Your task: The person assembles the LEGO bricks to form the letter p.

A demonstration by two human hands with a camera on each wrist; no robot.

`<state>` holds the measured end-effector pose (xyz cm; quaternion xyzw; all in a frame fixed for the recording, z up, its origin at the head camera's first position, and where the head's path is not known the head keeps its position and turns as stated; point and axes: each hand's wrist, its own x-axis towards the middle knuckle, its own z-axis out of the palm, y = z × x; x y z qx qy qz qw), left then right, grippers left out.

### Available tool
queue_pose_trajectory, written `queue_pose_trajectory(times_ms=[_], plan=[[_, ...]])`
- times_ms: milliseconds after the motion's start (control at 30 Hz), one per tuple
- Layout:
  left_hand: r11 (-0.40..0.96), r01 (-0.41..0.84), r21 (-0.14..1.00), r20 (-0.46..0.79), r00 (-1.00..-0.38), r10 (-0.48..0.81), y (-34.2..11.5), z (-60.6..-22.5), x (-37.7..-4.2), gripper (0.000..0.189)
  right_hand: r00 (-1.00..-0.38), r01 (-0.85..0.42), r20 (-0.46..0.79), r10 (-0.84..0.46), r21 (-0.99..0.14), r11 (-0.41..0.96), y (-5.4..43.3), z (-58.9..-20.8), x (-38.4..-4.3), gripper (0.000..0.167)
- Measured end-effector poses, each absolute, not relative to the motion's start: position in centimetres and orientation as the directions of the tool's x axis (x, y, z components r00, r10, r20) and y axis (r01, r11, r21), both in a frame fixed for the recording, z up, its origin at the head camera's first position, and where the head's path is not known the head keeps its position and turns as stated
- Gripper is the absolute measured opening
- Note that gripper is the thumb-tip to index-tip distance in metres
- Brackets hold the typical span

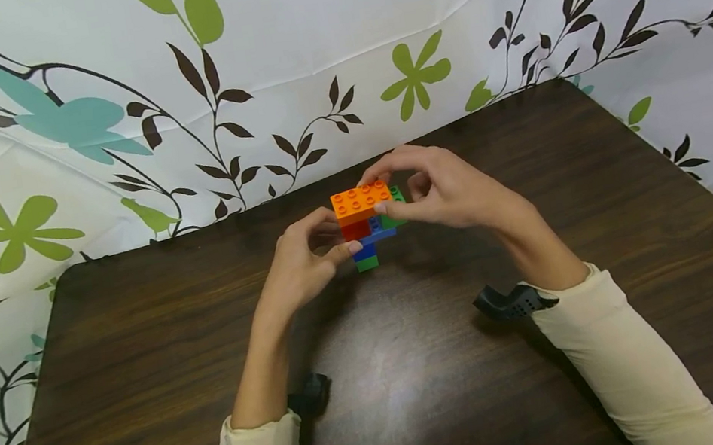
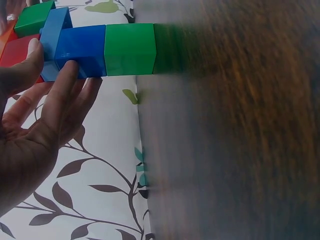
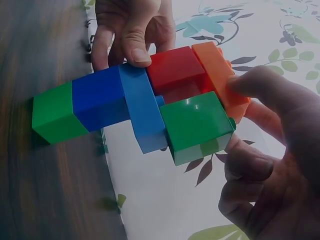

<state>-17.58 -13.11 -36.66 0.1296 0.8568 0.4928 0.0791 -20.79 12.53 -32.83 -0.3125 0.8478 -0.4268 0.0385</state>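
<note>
A small tower of toy building bricks stands upright on the dark table. Its bottom is a green brick [image 2: 130, 49], with a dark blue brick [image 3: 99, 97] above it. A lighter blue brick [image 3: 144, 110] lies across that and sticks out to one side. It bears a red brick [image 3: 176, 69] and a second green brick [image 3: 200, 122]. On top sits an orange brick [image 1: 361, 203], studs up. My left hand [image 1: 299, 261] grips the tower around its blue bricks, thumb in front. My right hand [image 1: 454, 186] pinches the orange brick between thumb and fingers.
The wood-grain table [image 1: 163, 356] reaches back to a white curtain [image 1: 328, 21] printed with leaves and flowers. A dark wrist camera [image 1: 312, 394] sits at the left cuff, and another wrist camera [image 1: 511, 302] at the right cuff, both low over the table.
</note>
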Motion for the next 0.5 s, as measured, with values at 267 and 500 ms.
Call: queue_pose_trajectory(times_ms=[267,500], plan=[[0.489,0.140,0.861,-0.013,-0.955,0.296,-13.10,-36.72,-17.56,0.030,-0.795,-0.522,0.204,-0.571,-0.708,0.475,12.61,-32.68,-20.51,0.037],[0.508,0.129,0.852,-0.029,-0.956,0.291,-13.21,-36.58,-17.38,0.032,-0.802,-0.493,0.170,-0.573,-0.731,0.472,12.72,-32.65,-20.64,0.039]])
